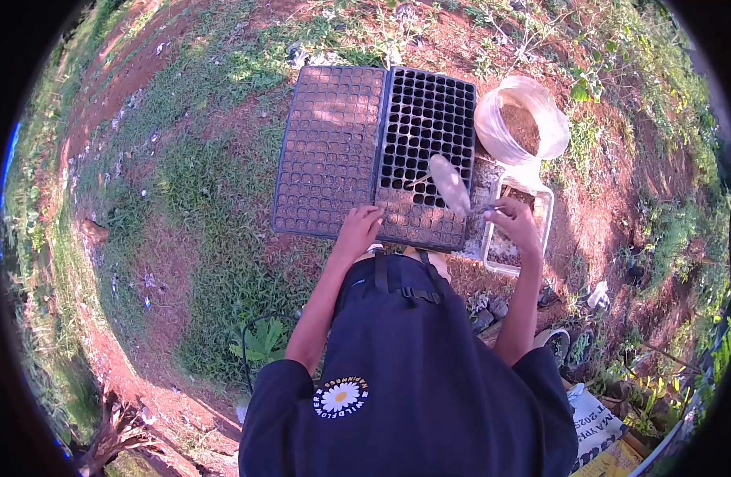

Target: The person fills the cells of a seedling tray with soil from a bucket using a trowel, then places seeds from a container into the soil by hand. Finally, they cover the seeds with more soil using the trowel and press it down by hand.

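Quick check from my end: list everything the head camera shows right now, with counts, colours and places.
seed tray: 1, black, cells filled with soil, on grass, left.
second seed tray: 1, black, mostly empty cells, soil in near rows, right of the first.
scoop: 1, pale, above the second tray.
bucket: 1, translucent white, holding soil, upper right.
tub: 1, white, holding soil, below the bucket.
printed sack: 1, white, lower right.
left hand: resting on the trays' near edge.
right hand: gripping the scoop's handle.
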Tool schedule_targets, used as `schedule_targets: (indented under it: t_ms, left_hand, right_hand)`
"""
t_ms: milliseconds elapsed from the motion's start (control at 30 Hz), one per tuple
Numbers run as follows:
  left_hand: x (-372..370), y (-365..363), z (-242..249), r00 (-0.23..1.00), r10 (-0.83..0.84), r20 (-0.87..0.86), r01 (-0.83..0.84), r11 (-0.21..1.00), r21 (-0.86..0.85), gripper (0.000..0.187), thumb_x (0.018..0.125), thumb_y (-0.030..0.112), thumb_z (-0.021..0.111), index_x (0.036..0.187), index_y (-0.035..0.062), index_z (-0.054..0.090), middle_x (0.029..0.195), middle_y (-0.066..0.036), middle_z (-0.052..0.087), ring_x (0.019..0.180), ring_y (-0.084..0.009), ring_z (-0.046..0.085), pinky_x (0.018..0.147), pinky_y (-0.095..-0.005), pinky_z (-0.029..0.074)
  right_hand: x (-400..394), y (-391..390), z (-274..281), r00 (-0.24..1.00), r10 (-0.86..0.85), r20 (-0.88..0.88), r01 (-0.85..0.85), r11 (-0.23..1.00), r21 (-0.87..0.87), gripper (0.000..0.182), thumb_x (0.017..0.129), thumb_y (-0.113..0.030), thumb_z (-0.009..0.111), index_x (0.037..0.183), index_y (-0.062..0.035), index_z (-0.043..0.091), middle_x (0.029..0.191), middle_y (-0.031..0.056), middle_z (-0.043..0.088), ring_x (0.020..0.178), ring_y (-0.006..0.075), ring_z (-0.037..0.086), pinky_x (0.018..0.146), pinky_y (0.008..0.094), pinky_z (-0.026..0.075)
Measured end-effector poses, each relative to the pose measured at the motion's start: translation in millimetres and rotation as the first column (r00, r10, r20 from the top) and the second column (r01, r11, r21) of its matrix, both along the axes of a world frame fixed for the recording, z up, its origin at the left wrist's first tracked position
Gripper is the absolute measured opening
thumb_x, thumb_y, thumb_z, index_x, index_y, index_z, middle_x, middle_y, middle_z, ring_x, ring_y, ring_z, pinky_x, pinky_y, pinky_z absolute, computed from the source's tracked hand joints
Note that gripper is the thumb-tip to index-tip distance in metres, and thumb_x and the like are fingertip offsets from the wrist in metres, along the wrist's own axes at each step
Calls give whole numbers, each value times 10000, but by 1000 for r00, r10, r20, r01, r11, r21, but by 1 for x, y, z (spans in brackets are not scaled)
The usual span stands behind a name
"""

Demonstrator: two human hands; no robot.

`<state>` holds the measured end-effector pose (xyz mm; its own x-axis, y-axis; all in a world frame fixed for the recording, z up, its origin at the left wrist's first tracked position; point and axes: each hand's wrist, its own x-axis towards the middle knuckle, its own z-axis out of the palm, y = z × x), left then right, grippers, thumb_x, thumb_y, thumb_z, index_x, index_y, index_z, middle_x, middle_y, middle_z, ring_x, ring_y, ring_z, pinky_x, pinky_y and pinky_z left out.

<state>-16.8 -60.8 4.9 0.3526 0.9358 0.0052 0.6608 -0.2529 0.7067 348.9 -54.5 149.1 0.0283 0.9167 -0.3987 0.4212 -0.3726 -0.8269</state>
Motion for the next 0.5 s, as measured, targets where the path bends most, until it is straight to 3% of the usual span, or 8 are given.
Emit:
schedule_targets:
  t_ms: [67,100,167,200,267,500]
  left_hand:
    - [-4,-10,-2,995,-68,-71,70,997,26,322,918,191,608,1219,86,658,1261,-102,582,1123,-325,531,965,-431,445]
    - [-6,-14,-3,980,-139,-143,148,988,52,326,920,210,611,1222,99,658,1308,-93,559,1153,-318,520,969,-434,442]
    - [-12,-22,-6,963,-156,-221,178,980,85,332,923,241,611,1233,131,658,1372,-86,512,1192,-313,491,984,-440,429]
    - [-14,-26,-6,941,-168,-295,211,970,119,338,926,272,610,1243,163,658,1436,-78,465,1232,-309,463,999,-445,417]
    - [-17,-31,-5,931,-174,-321,216,971,101,345,928,301,607,1256,201,652,1478,-75,422,1253,-308,442,1008,-446,407]
    - [-17,-36,-10,862,-239,-446,298,952,67,443,914,354,610,1354,303,588,1565,-79,309,1302,-341,391,1026,-500,375]
  right_hand:
    - [-26,-13,-22,997,77,-20,-78,995,-55,340,798,-257,797,1017,-4,733,873,80,742,601,91,600,525,253,465]
    - [-35,-19,-44,997,78,-24,-79,995,-58,340,798,-257,797,1017,-4,733,873,80,742,601,91,600,525,253,465]
    - [-48,-30,-89,980,184,71,-195,962,191,355,747,-293,823,986,-40,754,956,96,754,786,216,704,710,348,548]
    - [-57,-34,-93,981,182,67,-191,963,188,355,747,-293,823,986,-40,754,956,96,754,786,216,704,710,348,548]
    - [-70,-39,-98,931,172,322,-209,974,86,356,705,-326,830,977,-106,768,1008,90,749,929,312,702,862,408,535]
    - [-78,-28,-110,903,171,395,-222,971,86,351,668,-340,828,957,-150,772,1002,92,743,923,317,697,853,404,534]
